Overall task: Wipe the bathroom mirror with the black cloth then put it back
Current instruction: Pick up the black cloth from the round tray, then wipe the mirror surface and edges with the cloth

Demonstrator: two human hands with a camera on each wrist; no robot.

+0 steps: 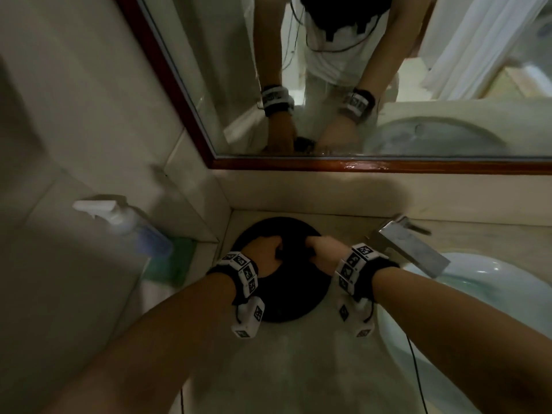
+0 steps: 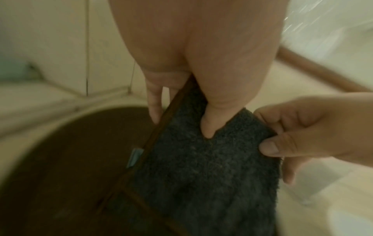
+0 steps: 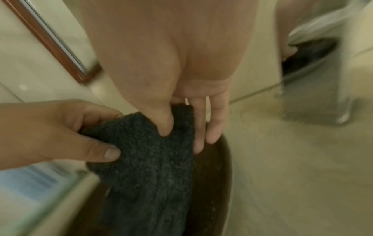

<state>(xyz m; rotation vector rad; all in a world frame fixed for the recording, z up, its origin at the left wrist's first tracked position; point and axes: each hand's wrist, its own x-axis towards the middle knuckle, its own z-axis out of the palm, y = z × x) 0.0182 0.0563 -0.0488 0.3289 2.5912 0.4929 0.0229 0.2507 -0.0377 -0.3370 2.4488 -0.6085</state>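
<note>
The black terry cloth [image 1: 294, 249] hangs between my two hands just above a dark round tray [image 1: 298, 297] in the counter's corner. My left hand [image 1: 276, 249] pinches one upper corner, thumb in front and fingers behind. My right hand [image 1: 312, 245] pinches the other corner. The left wrist view shows the cloth [image 2: 201, 167] with a brown trimmed edge, my left hand [image 2: 181, 126] at its top and my right hand [image 2: 282, 138] on its side edge. The right wrist view shows the cloth [image 3: 151, 167] drooping toward the tray, pinched by my right hand [image 3: 183, 137] and left hand [image 3: 96, 143]. The mirror [image 1: 388, 70] rises behind the counter.
The mirror has a red-brown wooden frame [image 1: 358, 166]. A spray bottle [image 1: 128, 222] stands at the left beside something green [image 1: 173, 264]. A metal faucet [image 1: 412, 249] juts over the pale sink basin [image 1: 493, 294] at the right. Tiled walls close the corner.
</note>
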